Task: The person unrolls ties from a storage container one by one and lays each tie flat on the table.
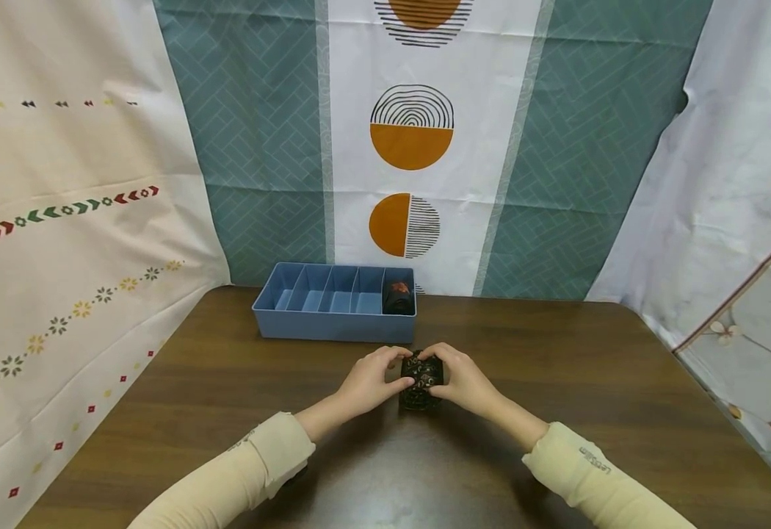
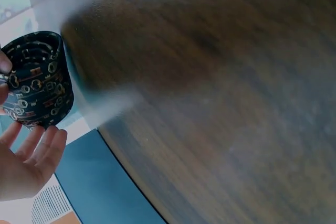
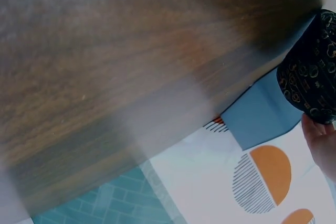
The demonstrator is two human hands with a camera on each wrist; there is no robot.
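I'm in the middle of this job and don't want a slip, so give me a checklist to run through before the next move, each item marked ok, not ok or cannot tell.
1. Both hands on the patterned roll: ok; left hand and right hand hold it from either side.
2. Roll wound up: ok; inner layers show at its open end.
3. Roll above the blue divided box: not ok; it is in front, on the person's side.
4. Free compartment available: ok; four show nothing inside, while a dark item occupies the rightmost.
5. Roll lifted off the table: cannot tell.
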